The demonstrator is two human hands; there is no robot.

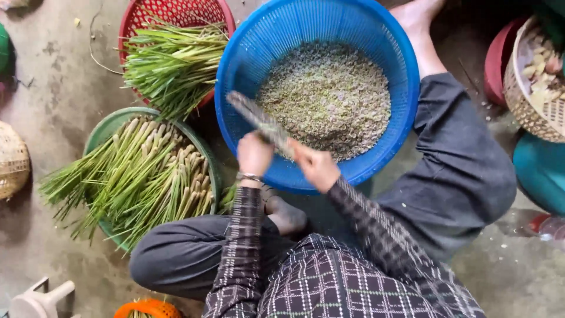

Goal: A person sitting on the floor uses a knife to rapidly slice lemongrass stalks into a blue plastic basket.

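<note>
- Green basin [94, 136], left, holds lemongrass stalks [147, 176].
- Left hand [254, 154] is clenched on a blurred stalk bundle [259, 122].
- Right hand [318, 166] seems to grasp the same bundle, over the blue basket [247, 65] of chopped bits [329, 97].

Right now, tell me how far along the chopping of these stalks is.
Done: the blue basket already holds a wide heap of chopped bits. In hand: the left hand and right hand hold a blurred bundle of stalks over that basket. Left: whole stalks fill the green basin, and green tops fill the red basket.
</note>
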